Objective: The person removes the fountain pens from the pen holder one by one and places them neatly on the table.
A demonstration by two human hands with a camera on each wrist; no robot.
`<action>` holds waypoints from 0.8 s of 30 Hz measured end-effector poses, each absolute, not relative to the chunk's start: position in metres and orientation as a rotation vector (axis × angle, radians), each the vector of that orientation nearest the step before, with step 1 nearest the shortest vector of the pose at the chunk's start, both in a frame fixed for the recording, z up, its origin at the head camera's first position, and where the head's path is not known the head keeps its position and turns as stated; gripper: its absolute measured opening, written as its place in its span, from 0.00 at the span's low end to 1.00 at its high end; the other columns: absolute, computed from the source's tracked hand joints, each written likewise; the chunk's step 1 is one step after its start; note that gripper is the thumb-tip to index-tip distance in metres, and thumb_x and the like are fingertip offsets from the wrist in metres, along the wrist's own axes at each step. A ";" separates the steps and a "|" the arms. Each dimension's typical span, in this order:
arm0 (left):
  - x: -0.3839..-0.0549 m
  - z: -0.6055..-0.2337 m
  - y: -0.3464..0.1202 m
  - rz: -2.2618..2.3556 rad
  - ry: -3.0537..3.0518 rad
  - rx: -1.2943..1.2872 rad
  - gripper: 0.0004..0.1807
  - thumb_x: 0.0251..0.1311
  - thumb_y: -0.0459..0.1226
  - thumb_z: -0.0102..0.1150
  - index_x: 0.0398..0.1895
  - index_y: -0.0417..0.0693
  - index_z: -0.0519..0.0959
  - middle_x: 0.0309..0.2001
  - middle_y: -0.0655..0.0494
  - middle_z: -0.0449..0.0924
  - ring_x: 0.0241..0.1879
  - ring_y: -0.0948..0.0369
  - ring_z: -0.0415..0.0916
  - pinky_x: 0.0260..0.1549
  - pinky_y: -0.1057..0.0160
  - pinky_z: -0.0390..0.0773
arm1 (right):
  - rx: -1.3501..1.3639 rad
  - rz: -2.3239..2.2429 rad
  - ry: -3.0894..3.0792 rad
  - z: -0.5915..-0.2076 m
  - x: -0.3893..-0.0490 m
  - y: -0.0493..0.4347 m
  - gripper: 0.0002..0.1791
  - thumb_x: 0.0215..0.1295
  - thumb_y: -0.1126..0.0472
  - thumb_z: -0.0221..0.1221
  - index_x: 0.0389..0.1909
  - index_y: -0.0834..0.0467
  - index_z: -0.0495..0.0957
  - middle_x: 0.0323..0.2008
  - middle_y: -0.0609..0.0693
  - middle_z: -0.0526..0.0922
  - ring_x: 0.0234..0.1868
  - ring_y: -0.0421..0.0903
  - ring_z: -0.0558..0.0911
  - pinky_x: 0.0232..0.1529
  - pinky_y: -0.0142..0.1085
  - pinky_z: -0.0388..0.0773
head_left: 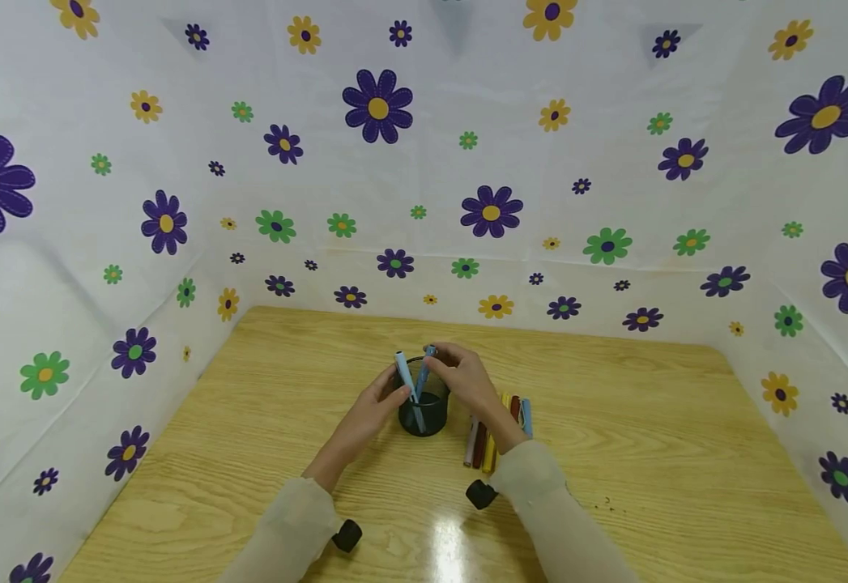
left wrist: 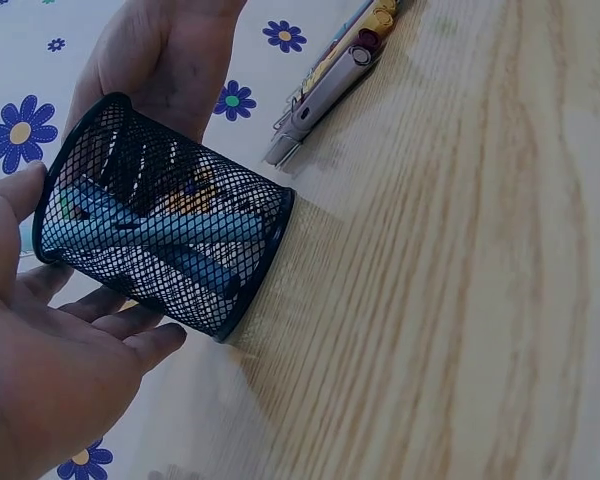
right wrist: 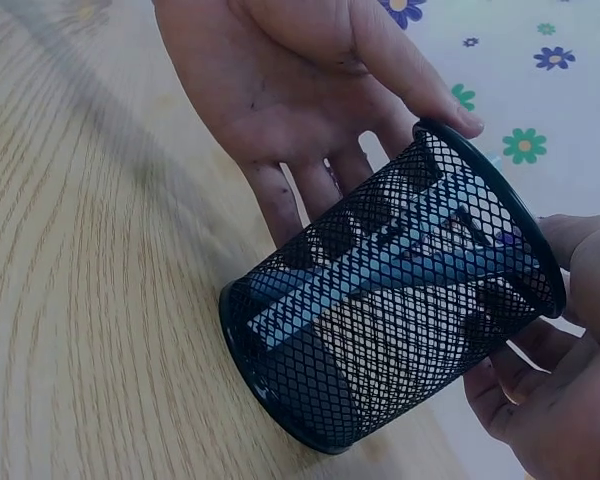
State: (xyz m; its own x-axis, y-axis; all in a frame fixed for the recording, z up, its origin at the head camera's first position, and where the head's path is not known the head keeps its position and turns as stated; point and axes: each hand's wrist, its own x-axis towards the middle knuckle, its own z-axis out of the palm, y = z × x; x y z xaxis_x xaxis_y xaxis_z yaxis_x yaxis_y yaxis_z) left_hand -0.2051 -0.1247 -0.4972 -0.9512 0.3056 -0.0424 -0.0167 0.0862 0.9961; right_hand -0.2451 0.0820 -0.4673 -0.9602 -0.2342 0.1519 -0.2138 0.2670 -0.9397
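A black mesh pen holder [head_left: 424, 419] stands upright on the wooden table between both hands. Inside it lean a light blue marker [head_left: 404, 371] and a darker blue marker [head_left: 422, 379], their lower ends visible through the mesh [right wrist: 380, 280]. My left hand [head_left: 371, 411] grips the holder from the left, its thumb at the rim and fingers along the side. At the opposite side, my right hand [head_left: 467, 380] pinches the top of the darker blue marker between thumb and fingers. Other right-hand fingers [right wrist: 495, 395] lie beside the mesh wall.
Just right of the holder, several markers [head_left: 489, 455] in grey, dark red, yellow and blue lie side by side, partly hidden under the right forearm. Flower-patterned white cloth [head_left: 424, 170] walls the table at the back and sides. Black devices [head_left: 480, 494] sit at both wrists.
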 end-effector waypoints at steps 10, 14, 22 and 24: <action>-0.202 -0.496 -0.123 1.970 2.109 0.311 0.40 0.79 0.50 0.51 0.85 0.51 0.47 0.82 0.43 0.48 0.80 0.45 0.47 0.74 0.40 0.53 | -0.420 -1.903 2.462 -0.469 -0.244 0.084 0.18 0.74 0.54 0.65 0.54 0.64 0.84 0.45 0.54 0.84 0.45 0.48 0.79 0.47 0.39 0.76; -0.203 -0.495 -0.123 1.964 2.104 0.321 0.39 0.80 0.49 0.51 0.85 0.52 0.47 0.82 0.42 0.48 0.80 0.45 0.46 0.75 0.40 0.53 | -0.386 -1.931 2.468 -0.469 -0.242 0.087 0.15 0.72 0.57 0.66 0.50 0.63 0.85 0.42 0.54 0.84 0.41 0.48 0.78 0.42 0.37 0.75; -0.203 -0.494 -0.123 1.951 2.112 0.323 0.37 0.81 0.47 0.49 0.85 0.52 0.49 0.83 0.49 0.45 0.81 0.46 0.43 0.75 0.41 0.52 | -0.295 -1.971 2.457 -0.463 -0.236 0.094 0.13 0.71 0.55 0.67 0.46 0.61 0.85 0.40 0.52 0.83 0.40 0.47 0.78 0.49 0.49 0.78; -0.203 -0.495 -0.123 1.950 2.116 0.329 0.37 0.81 0.46 0.49 0.85 0.51 0.48 0.83 0.47 0.44 0.80 0.45 0.43 0.75 0.40 0.52 | -0.292 -1.989 2.451 -0.460 -0.234 0.096 0.12 0.72 0.56 0.66 0.46 0.61 0.85 0.39 0.53 0.83 0.41 0.48 0.78 0.51 0.52 0.78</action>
State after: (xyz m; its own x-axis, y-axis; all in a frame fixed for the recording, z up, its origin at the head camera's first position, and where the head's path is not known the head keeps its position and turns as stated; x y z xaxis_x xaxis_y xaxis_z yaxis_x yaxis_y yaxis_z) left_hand -0.2032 -0.1228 -0.4945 -0.9448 0.3267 -0.0264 0.0003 0.0815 0.9967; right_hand -0.2337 0.0960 -0.4605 -0.9826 -0.1246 0.1377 -0.1604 0.1959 -0.9674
